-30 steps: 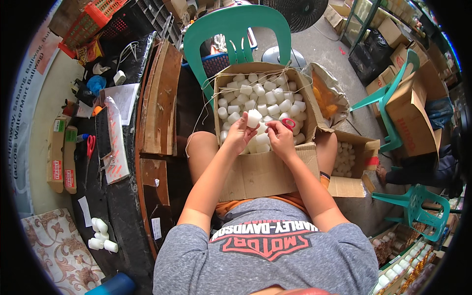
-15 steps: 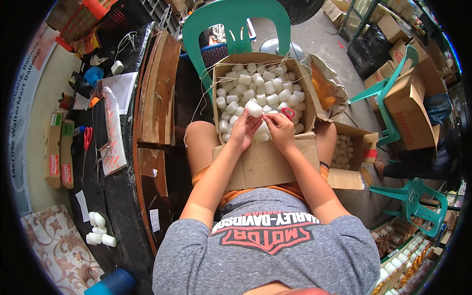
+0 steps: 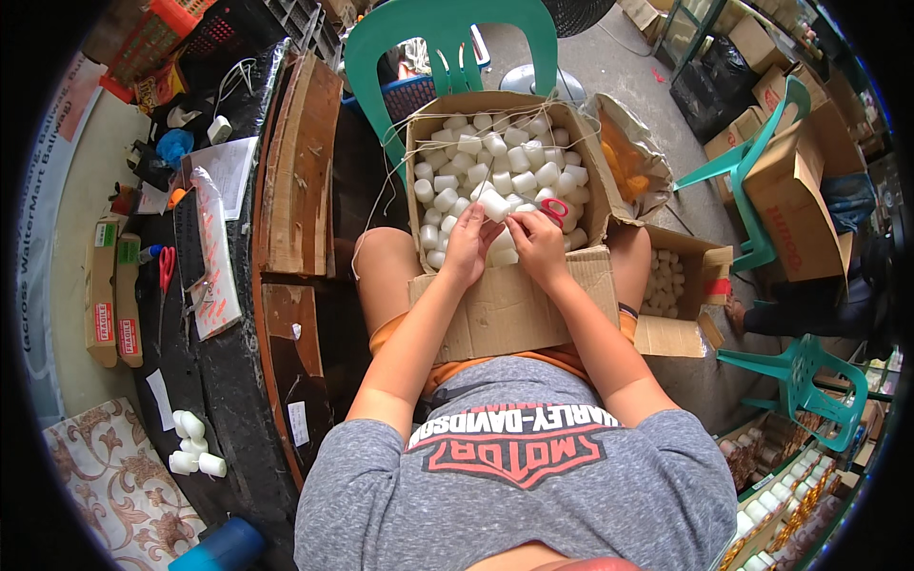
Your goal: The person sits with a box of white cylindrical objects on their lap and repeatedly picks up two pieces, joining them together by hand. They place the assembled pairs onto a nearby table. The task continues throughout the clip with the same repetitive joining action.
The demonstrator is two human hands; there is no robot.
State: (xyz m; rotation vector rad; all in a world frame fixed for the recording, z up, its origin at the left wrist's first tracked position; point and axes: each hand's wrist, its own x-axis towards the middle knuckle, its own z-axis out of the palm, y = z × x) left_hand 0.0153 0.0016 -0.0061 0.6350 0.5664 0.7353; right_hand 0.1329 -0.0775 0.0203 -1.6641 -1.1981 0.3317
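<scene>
Since the earlier frame both hands have lifted slightly with the piece, barely shifting. Left hand (image 3: pixel 468 246) and right hand (image 3: pixel 539 246) meet at frame centre over the near edge of the cardboard box (image 3: pixel 505 305) on the person's lap, fingertips pinching one small white cap (image 3: pixel 494 205) between them. Red scissors (image 3: pixel 554 209) lie just right of it. Beyond, the box is full of white caps (image 3: pixel 495 157); green chair (image 3: pixel 447 38) at the top.

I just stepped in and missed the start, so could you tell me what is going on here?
A seated person holds a cardboard box full of small white caps on their lap. The left hand and right hand together hold one white cap just above the pile. Red-handled scissors lie in the box beside the right hand, and a green plastic chair stands behind it.
</scene>
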